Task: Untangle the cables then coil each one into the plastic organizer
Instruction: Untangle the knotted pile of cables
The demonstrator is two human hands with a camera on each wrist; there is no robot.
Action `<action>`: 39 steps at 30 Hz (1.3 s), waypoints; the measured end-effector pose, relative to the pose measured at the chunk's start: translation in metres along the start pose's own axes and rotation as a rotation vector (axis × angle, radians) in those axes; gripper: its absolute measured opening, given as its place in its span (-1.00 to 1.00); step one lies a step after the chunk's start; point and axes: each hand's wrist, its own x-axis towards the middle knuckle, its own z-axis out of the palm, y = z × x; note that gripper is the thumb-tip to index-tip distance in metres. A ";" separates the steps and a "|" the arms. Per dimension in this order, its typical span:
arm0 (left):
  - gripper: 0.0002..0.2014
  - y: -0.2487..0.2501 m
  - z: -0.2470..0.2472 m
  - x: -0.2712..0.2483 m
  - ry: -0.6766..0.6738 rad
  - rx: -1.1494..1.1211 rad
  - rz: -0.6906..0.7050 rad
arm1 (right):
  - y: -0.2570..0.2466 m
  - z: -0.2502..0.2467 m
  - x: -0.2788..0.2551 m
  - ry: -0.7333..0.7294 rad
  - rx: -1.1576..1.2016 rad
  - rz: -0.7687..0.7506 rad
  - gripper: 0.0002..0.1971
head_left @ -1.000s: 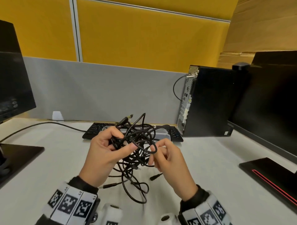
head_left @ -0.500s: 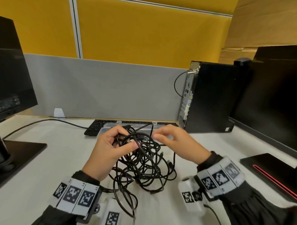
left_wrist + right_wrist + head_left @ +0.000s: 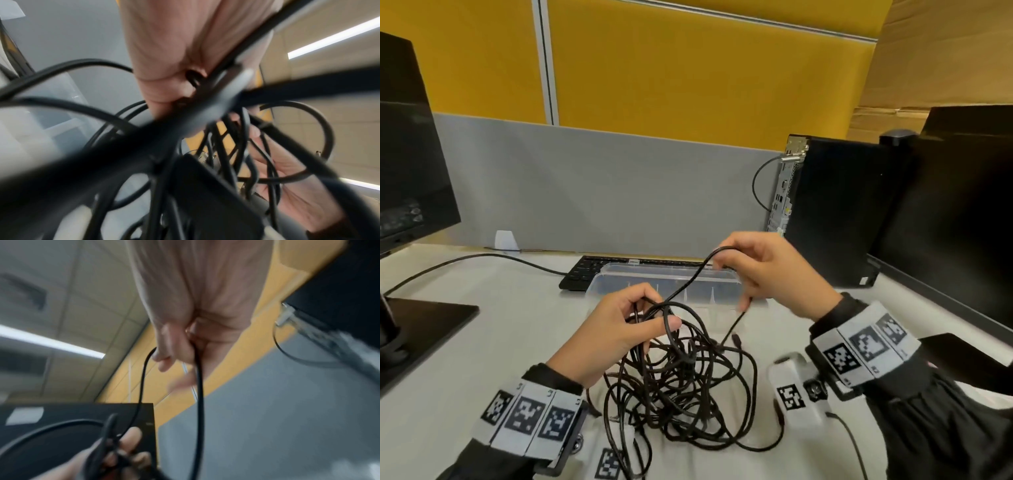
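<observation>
A tangle of black cables (image 3: 681,387) lies on the white desk in front of me. My left hand (image 3: 626,325) grips the top of the bundle, fingers curled round several strands (image 3: 216,104). My right hand (image 3: 756,270) is raised to the right and pinches one black cable (image 3: 688,281) that runs taut down to the left hand; the wrist view shows that cable (image 3: 198,386) looped through the curled fingers. Its loose plug end (image 3: 736,339) hangs below the right hand. The clear plastic organizer (image 3: 619,277) sits open just beyond the hands.
A black keyboard (image 3: 585,270) lies behind the organizer. A monitor base (image 3: 424,322) stands at the left, a computer tower (image 3: 835,212) and a second monitor (image 3: 955,222) at the right. A grey and yellow partition (image 3: 619,188) closes the back.
My right hand has gone from low beside the bundle up and to the right, drawing one cable out taut. The bundle has dropped lower and spread, uncovering the organizer.
</observation>
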 end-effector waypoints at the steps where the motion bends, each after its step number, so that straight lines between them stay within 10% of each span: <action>1: -0.68 0.000 -0.001 0.000 0.007 0.013 -0.006 | -0.002 -0.006 0.001 0.044 -0.194 -0.088 -0.87; 4: -0.68 -0.001 -0.004 0.000 0.033 0.026 -0.034 | 0.000 -0.027 0.001 0.070 -0.615 -0.224 -0.75; 10: -0.54 0.004 -0.014 -0.007 -0.100 0.054 -0.112 | 0.017 -0.046 -0.003 0.109 -0.732 -0.178 -0.66; 18: -0.22 0.003 -0.028 -0.013 -0.271 -0.238 -0.193 | 0.028 -0.027 -0.003 0.018 -0.338 -0.087 -0.86; 39: -0.24 0.005 -0.033 -0.012 -0.359 -0.372 -0.158 | 0.017 0.025 0.006 -0.139 -0.407 -0.115 -0.84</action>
